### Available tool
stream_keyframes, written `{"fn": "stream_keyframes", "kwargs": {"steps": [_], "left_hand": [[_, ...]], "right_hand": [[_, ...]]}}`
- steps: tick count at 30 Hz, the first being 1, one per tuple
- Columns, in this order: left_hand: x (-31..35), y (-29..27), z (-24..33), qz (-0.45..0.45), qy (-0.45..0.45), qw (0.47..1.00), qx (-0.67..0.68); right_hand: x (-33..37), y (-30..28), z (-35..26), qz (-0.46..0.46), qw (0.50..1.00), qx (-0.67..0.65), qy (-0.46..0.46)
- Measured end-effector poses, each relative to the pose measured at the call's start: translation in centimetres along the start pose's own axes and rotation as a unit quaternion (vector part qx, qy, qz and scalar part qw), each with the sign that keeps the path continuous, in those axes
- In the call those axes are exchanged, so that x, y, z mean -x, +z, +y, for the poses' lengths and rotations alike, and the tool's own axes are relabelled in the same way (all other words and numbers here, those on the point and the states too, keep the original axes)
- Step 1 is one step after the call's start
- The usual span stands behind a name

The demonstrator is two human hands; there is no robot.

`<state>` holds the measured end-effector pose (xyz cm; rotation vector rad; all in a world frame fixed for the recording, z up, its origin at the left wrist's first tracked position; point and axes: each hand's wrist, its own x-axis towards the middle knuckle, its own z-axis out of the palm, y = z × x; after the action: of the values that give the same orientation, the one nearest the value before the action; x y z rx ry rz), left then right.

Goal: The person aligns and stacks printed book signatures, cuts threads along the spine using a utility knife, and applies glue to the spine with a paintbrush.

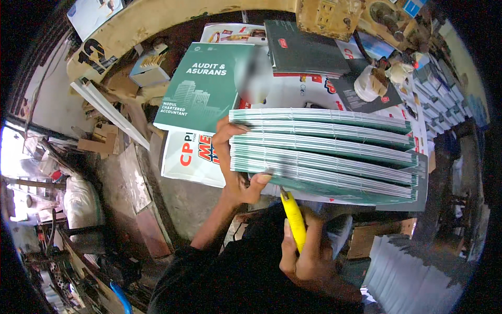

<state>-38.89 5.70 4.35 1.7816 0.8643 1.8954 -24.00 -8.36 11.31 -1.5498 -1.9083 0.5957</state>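
Left hand (239, 190) clamps one end of the booklet stack (319, 154), right hand (309, 256) grips a yellow cutter (294, 221); those booklets look heavy, apt to slide, best squeezed across the layers.

The room around me is dim, with harsh white glare burning out the far left, pale light catching the stacked pages (319, 147), the black shirt (219, 277) sunk in shadow, a smeared blur beside the green cover (201, 86), and edges bowing toward a grainy black rim.
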Motion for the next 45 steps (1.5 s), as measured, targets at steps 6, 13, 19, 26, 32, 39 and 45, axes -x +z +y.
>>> {"fn": "stream_keyframes", "kwargs": {"steps": [6,13,19,26,32,39,45], "left_hand": [[0.1,-0.1,0.1,0.005,0.005,1.0,-0.014],[0.6,0.4,0.3,0.032,-0.016,0.999,-0.001],[0.2,1.1,0.7,0.055,-0.004,0.998,-0.033],[0.6,0.7,1.1,0.067,-0.024,0.997,-0.037],[0.4,0.6,0.9,0.048,-0.001,0.998,-0.036],[0.3,1.1,0.4,0.039,0.02,0.999,-0.004],[1.3,1.1,-0.3,0.055,-0.018,0.994,-0.094]], "right_hand": [[-0.2,1.0,0.8,-0.004,0.998,0.036,-0.058],[-0.6,5.6,3.5,0.129,0.983,0.087,-0.102],[-1.1,5.0,2.0,0.101,0.99,0.074,-0.07],[0.6,6.9,5.0,0.121,0.917,-0.38,-0.004],[-1.9,4.7,2.5,0.3,0.869,-0.39,0.052],[-3.3,3.9,1.8,0.182,0.888,-0.42,0.048],[2.0,-1.2,6.1,0.217,0.861,-0.459,-0.028]]}}
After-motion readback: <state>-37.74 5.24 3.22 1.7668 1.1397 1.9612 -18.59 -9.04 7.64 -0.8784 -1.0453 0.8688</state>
